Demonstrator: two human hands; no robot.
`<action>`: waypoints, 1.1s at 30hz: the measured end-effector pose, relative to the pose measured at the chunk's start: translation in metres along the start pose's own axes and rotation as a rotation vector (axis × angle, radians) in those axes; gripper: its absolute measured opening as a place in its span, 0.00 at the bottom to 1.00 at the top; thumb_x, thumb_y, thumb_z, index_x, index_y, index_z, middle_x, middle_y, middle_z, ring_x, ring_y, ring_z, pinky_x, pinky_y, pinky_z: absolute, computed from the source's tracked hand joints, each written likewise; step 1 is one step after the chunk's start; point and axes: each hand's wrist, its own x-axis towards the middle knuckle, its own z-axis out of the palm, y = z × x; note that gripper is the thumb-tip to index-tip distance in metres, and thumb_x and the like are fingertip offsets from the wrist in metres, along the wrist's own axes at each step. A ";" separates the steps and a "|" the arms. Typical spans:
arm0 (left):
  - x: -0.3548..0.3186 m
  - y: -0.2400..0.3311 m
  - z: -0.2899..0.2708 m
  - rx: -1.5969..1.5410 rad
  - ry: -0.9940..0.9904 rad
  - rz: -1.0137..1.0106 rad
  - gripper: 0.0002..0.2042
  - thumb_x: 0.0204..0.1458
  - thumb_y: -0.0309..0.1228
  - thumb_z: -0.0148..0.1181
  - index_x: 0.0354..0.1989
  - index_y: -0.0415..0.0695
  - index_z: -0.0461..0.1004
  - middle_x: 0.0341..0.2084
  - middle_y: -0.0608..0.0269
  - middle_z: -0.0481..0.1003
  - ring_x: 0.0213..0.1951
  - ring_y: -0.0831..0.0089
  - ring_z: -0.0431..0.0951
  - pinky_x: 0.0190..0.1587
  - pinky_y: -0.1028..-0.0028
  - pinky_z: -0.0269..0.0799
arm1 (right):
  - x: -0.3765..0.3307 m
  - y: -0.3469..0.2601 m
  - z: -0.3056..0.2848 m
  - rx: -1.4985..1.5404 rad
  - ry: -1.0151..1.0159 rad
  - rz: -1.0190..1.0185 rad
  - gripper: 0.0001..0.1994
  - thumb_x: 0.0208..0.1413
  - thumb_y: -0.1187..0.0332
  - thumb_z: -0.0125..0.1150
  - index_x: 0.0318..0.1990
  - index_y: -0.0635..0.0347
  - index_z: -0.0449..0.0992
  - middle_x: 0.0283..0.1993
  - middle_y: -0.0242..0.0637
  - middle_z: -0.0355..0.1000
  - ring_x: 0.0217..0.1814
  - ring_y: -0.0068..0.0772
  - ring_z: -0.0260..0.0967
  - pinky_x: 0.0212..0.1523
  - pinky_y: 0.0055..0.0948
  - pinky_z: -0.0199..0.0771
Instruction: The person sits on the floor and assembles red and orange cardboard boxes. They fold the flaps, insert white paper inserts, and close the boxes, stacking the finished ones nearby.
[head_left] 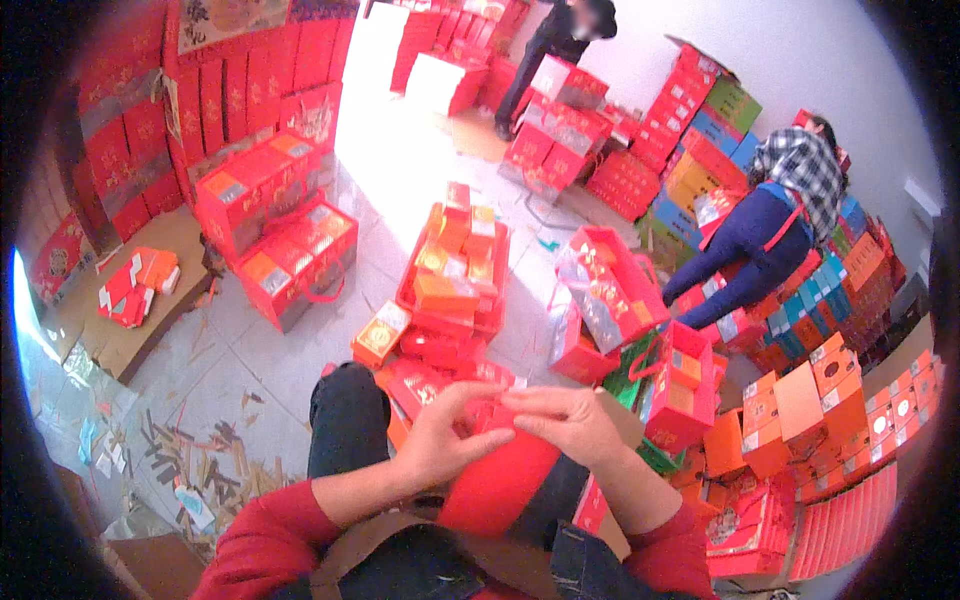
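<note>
Stacks of red boxes (270,200) ring the floor (400,170), leaving a bare lane up the middle — little room to either side. On the lap lies a red sleeve (500,480), probably thin card: light, bendy, easily creased, best held by its edges. The left hand (445,440) pinches its top rim; the right hand (565,420) closes fingertips there too.
</note>
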 end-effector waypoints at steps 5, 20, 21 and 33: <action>-0.004 0.004 -0.006 0.037 -0.005 0.092 0.17 0.46 0.27 0.64 0.45 0.41 0.70 0.41 0.59 0.70 0.43 0.73 0.72 0.38 0.77 0.72 | 0.001 0.005 0.009 0.127 0.006 -0.011 0.10 0.49 0.75 0.61 0.41 0.64 0.77 0.46 0.41 0.73 0.50 0.30 0.69 0.52 0.27 0.66; -0.006 -0.019 -0.003 -0.143 -0.027 0.039 0.12 0.51 0.29 0.58 0.44 0.41 0.70 0.41 0.60 0.69 0.47 0.73 0.68 0.50 0.74 0.64 | -0.018 0.048 0.036 0.216 0.415 0.030 0.05 0.47 0.76 0.63 0.33 0.65 0.77 0.41 0.40 0.74 0.44 0.29 0.69 0.47 0.26 0.67; -0.008 -0.019 -0.003 -0.171 -0.019 -0.023 0.12 0.51 0.29 0.58 0.44 0.41 0.70 0.42 0.59 0.69 0.48 0.72 0.68 0.52 0.73 0.62 | -0.018 0.049 0.039 0.195 0.426 -0.001 0.04 0.48 0.77 0.62 0.33 0.65 0.77 0.40 0.40 0.74 0.43 0.28 0.69 0.46 0.25 0.67; -0.005 -0.019 -0.002 -0.137 0.008 -0.077 0.08 0.51 0.28 0.57 0.39 0.41 0.72 0.38 0.61 0.71 0.45 0.71 0.69 0.52 0.73 0.61 | -0.016 0.053 0.047 0.108 0.376 -0.188 0.04 0.49 0.78 0.61 0.33 0.65 0.74 0.41 0.43 0.73 0.43 0.29 0.69 0.45 0.25 0.67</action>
